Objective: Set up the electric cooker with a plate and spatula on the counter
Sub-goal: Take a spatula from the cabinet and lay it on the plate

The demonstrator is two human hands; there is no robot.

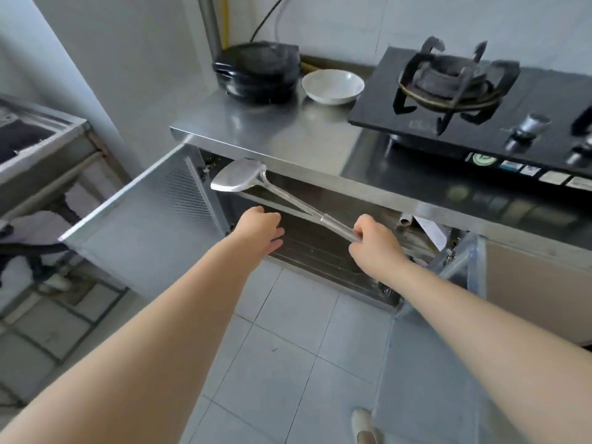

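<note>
Head cam was looking down at a stainless steel worktop [282, 129] with both cabinet doors under it swung open. The right hand [376, 241] was closed in a fist around the far end of the handle of a long, shiny metal spatula [275, 193], whose flat blade hung up by the worktop's front edge, in front of the open cabinet and not on the worktop yet. The left hand [259, 230] was loosely spread and holding nothing, reaching in toward the wire rack [307, 245] inside.

Up top, the round black electric cooker [258, 70] sat closed in the back corner against the wall, and a shallow white ceramic plate [333, 86] sat just beside it, between the cooker and the black glass gas hob [480, 104]. So I'd guess the cooker and plate were sorted and only the spatula was left.

Handling-wise, my read: the spatula's all steel, so it's stiff and won't flex, fairly light, but blade-heavy when gripped that far back, and the smooth handle could slip. Choking up toward the middle would give more control for clearing the edge. It should go down gently near the plate, since ceramic chips easily if steel knocks it.
</note>
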